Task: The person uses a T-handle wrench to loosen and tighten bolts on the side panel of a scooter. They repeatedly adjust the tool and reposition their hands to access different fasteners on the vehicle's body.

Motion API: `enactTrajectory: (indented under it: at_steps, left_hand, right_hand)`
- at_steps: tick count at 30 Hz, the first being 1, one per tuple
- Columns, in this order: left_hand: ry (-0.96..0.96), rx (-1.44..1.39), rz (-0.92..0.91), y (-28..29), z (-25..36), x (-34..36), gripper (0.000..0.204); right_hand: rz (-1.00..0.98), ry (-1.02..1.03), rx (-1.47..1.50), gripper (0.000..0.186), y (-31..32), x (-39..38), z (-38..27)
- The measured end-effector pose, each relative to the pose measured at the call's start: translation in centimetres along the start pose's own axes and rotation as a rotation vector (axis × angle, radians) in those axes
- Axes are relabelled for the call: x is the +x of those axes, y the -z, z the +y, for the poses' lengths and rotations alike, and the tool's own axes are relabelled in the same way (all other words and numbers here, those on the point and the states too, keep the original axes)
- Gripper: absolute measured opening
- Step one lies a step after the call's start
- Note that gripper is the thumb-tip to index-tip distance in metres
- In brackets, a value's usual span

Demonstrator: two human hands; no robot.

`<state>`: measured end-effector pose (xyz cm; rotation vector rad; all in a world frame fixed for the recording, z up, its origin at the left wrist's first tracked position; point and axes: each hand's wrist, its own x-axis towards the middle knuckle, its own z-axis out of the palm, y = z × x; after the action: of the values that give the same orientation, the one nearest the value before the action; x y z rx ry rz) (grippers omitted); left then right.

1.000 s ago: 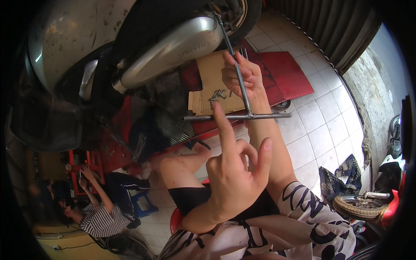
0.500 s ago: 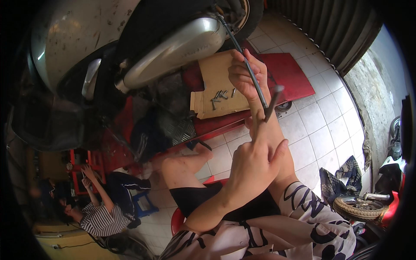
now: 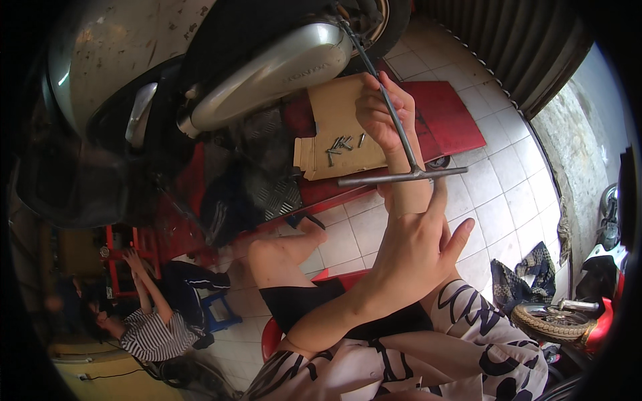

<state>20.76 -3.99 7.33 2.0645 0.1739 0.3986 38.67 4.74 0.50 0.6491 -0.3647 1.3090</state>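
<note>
A dark metal T-handle wrench [image 3: 404,137] slants from the upper middle down toward me. Its far end reaches the scooter beside the wheel [image 3: 394,30], where the contact is too dark to make out. My right hand [image 3: 384,117] is curled round the shaft partway along, palm side showing. Nearer to me, my left hand [image 3: 418,244] has its index finger stretched up to the crossbar and the thumb spread away; it grips nothing. Below the scooter's silver cover [image 3: 274,80], several bolts [image 3: 344,143] lie on a piece of cardboard [image 3: 331,107].
The cardboard rests on a red platform [image 3: 448,117] under the scooter. White floor tiles [image 3: 501,174] extend to the right, with a dark patterned cloth [image 3: 528,274] and a loose wheel [image 3: 552,321]. At lower left, a person in a striped shirt [image 3: 160,334] sits by a blue stool [image 3: 221,313].
The wrench's crossbar has turned from pointing toward me to lying crosswise. My left hand has shifted slightly right, its index finger now extended to the bar. My right hand stays round the shaft.
</note>
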Motion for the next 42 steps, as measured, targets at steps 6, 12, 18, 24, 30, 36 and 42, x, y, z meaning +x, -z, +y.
enactTrajectory:
  at_steps: [6, 12, 18, 24, 30, 36, 42]
  left_hand:
    - [-0.044, -0.037, 0.217, 1.6, 0.6, -0.7, 0.076]
    - [0.033, -0.172, 0.153, -1.3, -1.8, -0.9, 0.076]
    - [-0.153, -0.117, 0.103, 0.3, 0.2, 0.4, 0.072]
    - [0.080, -0.156, 0.187, -0.2, -2.1, -2.6, 0.081]
    - [-0.020, -0.146, 0.137, -1.9, -1.8, -0.3, 0.063]
    - [-0.090, 0.038, 0.195, 3.1, -2.5, 2.9, 0.016]
    - [-0.211, 0.781, 0.588, 9.7, -5.8, 14.1, 0.015]
  right_hand:
    - [-0.028, -0.034, -0.039, 0.027, -0.1, -0.2, -0.7]
    - [-0.061, -0.046, 0.013, 0.026, 0.6, 0.1, -0.2]
    - [-0.037, 0.002, -0.055, 0.024, -0.2, -0.3, -0.3]
    - [-0.008, -0.002, -0.019, 0.025, -0.2, 0.4, 0.5]
    - [-0.005, -0.005, -0.148, 0.027, -0.4, 0.3, 0.3]
    - [0.013, 0.085, -0.353, 0.030, -0.6, -2.4, -4.2]
    - [-0.049, 0.201, -0.389, 0.030, -1.1, -4.6, -6.7]
